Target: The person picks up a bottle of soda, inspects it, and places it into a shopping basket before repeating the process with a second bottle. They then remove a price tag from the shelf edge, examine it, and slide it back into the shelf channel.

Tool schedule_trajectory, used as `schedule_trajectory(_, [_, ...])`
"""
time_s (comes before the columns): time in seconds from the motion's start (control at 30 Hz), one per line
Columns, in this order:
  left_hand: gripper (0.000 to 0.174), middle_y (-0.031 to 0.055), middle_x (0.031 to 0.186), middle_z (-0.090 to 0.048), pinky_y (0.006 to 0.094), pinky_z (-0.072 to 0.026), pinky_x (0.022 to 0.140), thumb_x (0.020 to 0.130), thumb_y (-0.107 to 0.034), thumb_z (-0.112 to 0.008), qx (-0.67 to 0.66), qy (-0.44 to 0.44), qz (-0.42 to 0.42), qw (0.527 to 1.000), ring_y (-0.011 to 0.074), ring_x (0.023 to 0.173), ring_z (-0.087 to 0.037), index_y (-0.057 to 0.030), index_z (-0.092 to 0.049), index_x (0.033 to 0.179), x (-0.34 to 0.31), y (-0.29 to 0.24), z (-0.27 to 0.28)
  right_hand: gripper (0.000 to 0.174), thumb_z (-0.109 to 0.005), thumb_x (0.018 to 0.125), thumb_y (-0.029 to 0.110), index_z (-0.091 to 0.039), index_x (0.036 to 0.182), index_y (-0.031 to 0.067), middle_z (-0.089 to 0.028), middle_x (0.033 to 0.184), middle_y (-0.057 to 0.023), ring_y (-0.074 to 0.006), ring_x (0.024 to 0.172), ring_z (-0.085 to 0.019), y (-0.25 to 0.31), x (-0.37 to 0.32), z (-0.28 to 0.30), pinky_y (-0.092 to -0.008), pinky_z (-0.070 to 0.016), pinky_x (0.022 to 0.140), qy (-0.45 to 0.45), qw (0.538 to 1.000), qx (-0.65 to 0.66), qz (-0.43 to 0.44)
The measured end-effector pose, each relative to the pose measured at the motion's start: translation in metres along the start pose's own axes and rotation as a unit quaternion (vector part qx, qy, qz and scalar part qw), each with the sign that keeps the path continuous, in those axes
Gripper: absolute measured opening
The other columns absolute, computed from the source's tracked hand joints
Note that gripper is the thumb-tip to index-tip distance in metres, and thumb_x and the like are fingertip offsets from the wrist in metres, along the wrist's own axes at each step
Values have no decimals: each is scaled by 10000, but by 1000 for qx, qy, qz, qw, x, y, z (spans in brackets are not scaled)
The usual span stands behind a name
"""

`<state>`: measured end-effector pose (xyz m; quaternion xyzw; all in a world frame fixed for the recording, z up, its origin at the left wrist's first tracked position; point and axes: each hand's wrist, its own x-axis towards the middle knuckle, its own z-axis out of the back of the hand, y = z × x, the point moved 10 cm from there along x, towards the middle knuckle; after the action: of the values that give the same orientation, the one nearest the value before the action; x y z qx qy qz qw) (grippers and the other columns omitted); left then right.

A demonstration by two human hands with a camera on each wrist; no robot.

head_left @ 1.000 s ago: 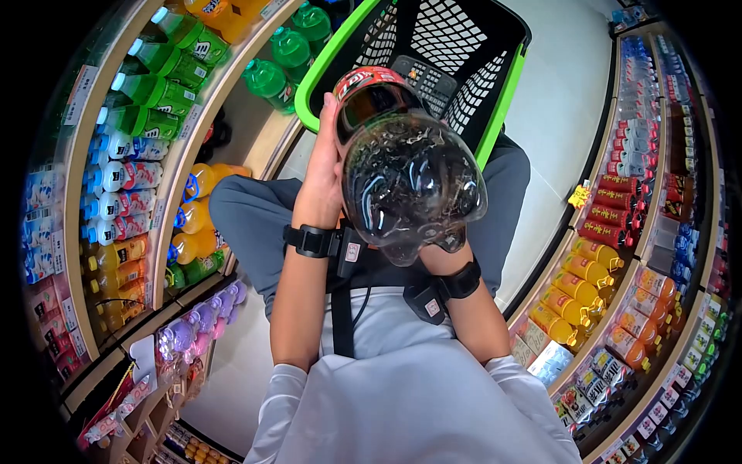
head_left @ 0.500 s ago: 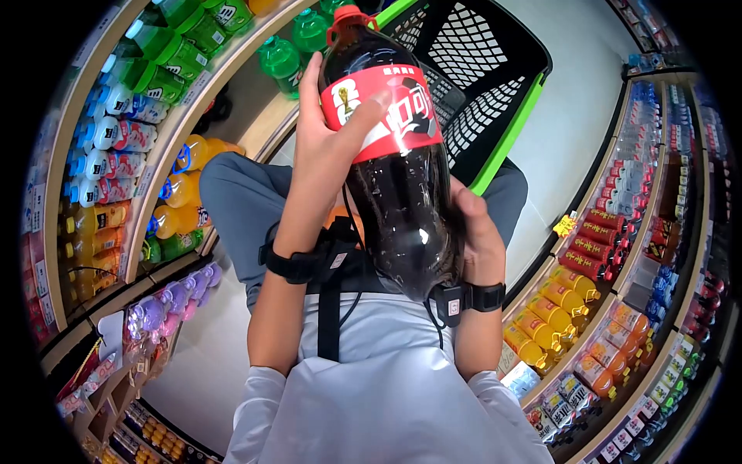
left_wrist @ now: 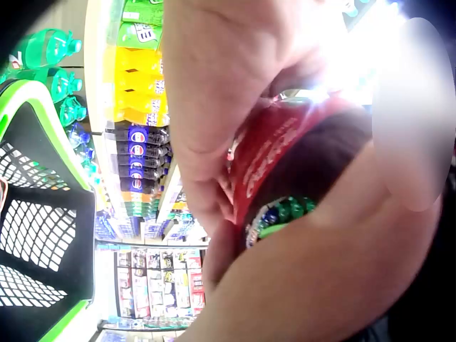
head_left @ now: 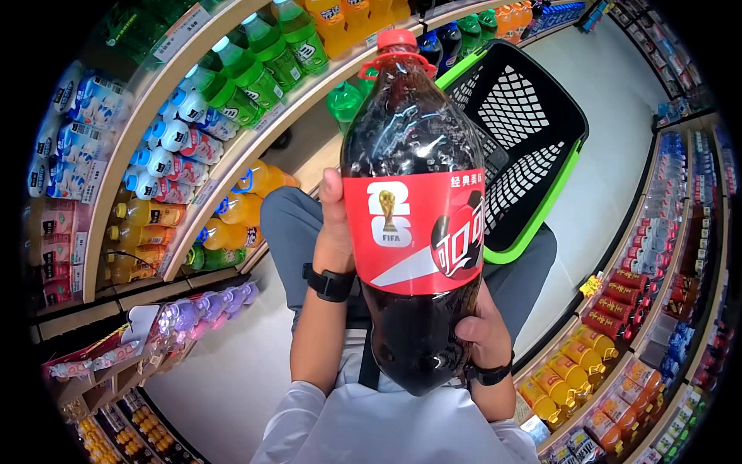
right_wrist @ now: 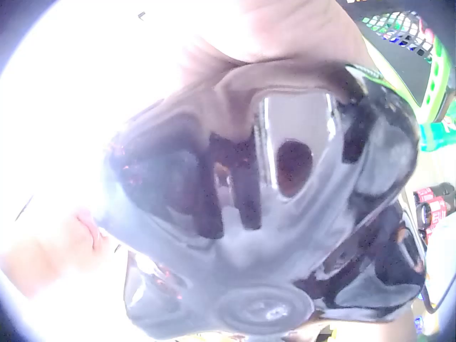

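A large dark cola bottle (head_left: 413, 232) with a red label and red cap is held upright before the person's chest, label facing the head camera. The left hand (head_left: 336, 228) grips its left side at label height, most fingers hidden behind it. Low on the right side, the right hand (head_left: 487, 329) holds the bottle with the thumb on the front. In the left wrist view the left hand (left_wrist: 235, 142) curls round the red label (left_wrist: 274, 149). The bottle's lobed base (right_wrist: 263, 306) fills the right wrist view, the right hand (right_wrist: 271, 32) against its side.
A black basket with a green rim (head_left: 541, 213) stands beyond the bottle, near the knees. Shelves of green bottles (head_left: 267, 54) and orange bottles (head_left: 239, 209) curve along the left. Yellow bottles (head_left: 568, 371) line the right shelving. Purple items (head_left: 209, 307) hang at lower left.
The bottle has turned from base-toward-camera to upright, its label now facing the head camera, and is nearer. The left thumb has left the label's front. The right hand now grips the lower side.
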<state>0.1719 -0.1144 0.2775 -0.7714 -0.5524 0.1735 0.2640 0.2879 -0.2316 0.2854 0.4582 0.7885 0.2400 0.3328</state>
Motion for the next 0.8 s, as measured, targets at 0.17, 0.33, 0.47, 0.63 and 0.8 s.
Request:
schedule_trajectory(0.17, [1185,279,1456,-281,628,-412,971,661,-847,-526,-333,145,6,932,507,1244,-404,-17,-223,1450,7,5,-65,1005,-765,669,358,-241,1433,-31,-437,1349,-121,-193,1230,-442,-25,-8,-4,-311,-349,1035,-4,997,19,-80])
schedule_trajectory(0.33, [1037,280,1425,-333,593,-441,962,767,-730,-509,-298,158,28,941,497,1220,-438,-13,-212,1454,9,12,-40,983,-755,705,455,-277,1412,-31,-474,1353,-146,-216,1203,-512,-25,6,-7,-328,-414,1010,15,998,-50,-32])
schedule_trajectory(0.47, [707,186,1144,-580,417,-528,836,868,-600,-498,-118,-62,-29,991,309,973,-609,-2,-467,1243,14,-5,25,947,-731,735,467,-286,1406,-32,-478,1339,-131,-191,1188,-511,-30,11,-7,-313,-426,987,15,998,-49,-21])
schedule_trajectory(0.63, [608,118,1029,-657,306,-543,753,892,-575,-480,105,-166,-87,977,185,881,-651,-23,-570,1131,8,-32,27,933,-716,753,498,-296,1402,-24,-497,1316,-132,-182,1168,-532,-25,14,-1,-309,-439,983,-6,1000,-17,-16])
schedule_trajectory(0.8, [604,105,998,-658,279,-544,728,874,-587,-517,124,-204,-15,971,168,862,-655,-41,-569,1126,3,-17,18,731,-574,866,543,-433,1312,-18,-592,1201,-163,-209,1039,-626,-26,8,9,-335,-520,901,-46,998,29,-38])
